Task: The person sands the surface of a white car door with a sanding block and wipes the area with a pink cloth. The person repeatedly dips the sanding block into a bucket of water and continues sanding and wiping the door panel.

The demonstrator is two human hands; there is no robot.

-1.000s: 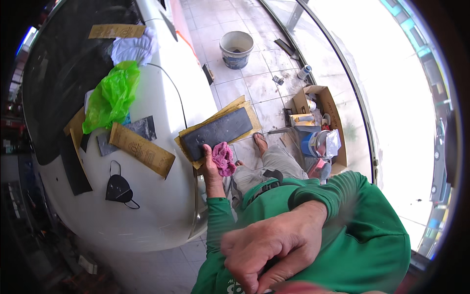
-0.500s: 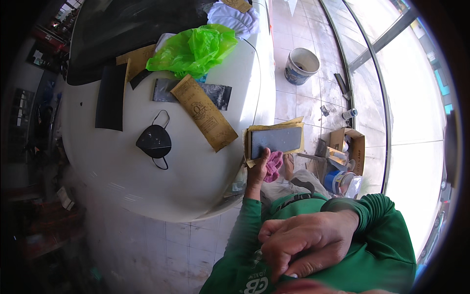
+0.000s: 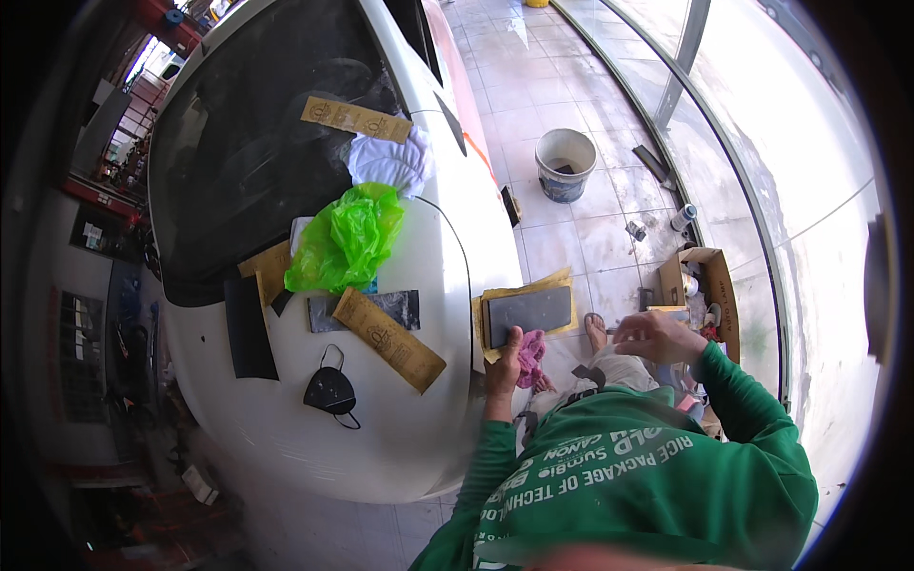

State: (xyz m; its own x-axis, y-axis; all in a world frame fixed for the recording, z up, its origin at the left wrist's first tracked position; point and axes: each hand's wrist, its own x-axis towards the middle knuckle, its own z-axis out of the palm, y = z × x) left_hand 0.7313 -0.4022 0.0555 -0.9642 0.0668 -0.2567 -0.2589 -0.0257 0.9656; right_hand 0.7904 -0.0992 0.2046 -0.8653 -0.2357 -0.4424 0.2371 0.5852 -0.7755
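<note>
My left hand (image 3: 505,369) grips a stack of tan-backed sandpaper sheets (image 3: 484,344) with a flat dark-grey rectangular piece (image 3: 528,316) on top, the thumb pressed over its near edge. A crumpled pink cloth (image 3: 531,360) hangs beside that hand, against its fingers. To the right, my right hand (image 3: 662,338) is raised in front of my body with nothing in it, its fingers loosely bent and apart. On the white car (image 3: 276,433), left of the stack, lie a tan strip of sandpaper (image 3: 390,341), a dark strip (image 3: 400,309) under it, and a black face mask (image 3: 330,390).
A bright green plastic bag (image 3: 347,238) and a white cloth (image 3: 388,162) rest on the car, with another sandpaper strip (image 3: 357,119) near the window. On the tiled floor stand a white bucket (image 3: 566,164), a cardboard box (image 3: 728,295) and a small can (image 3: 684,217).
My right hand has moved away from near my chest, forward and to the right, and its fingers have loosened. My left hand keeps its hold. The view has shifted, showing more of the car.
</note>
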